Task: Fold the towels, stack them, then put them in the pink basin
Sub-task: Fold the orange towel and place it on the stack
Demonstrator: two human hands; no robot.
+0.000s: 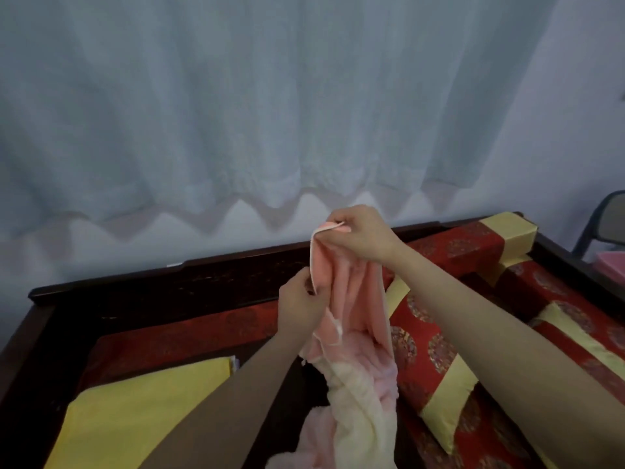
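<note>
Beyond both hands, a pale sheer curtain [270, 96] with a scalloped lower hem fills the upper field. Below it, a dark wooden seat frame [203, 275] runs behind my hands and down the far-left side. Red patterned cushions [433, 350] with yellow bands lie under and to the right of my right forearm. A plain yellow cushion [135, 418] lies to the left of my left forearm. The pink towel [351, 292] hangs between my two hands, lifted above the seat. Its upper part is salmon pink, and its lower part turns pale cream and bunches loosely near my left forearm. The towel is unfolded. To the far right of my right arm, part of a dark-framed chair [608, 218] is visible. Just below the chair sits a pink object [614, 265], cut off by the frame edge; I cannot tell whether it is the basin. My right hand [358, 235] is the higher one and pinches the towel's top edge between thumb and fingers. My left hand [299, 306] is lower and to the left, with its fingers curled and pinching the same towel's side hem.
</note>
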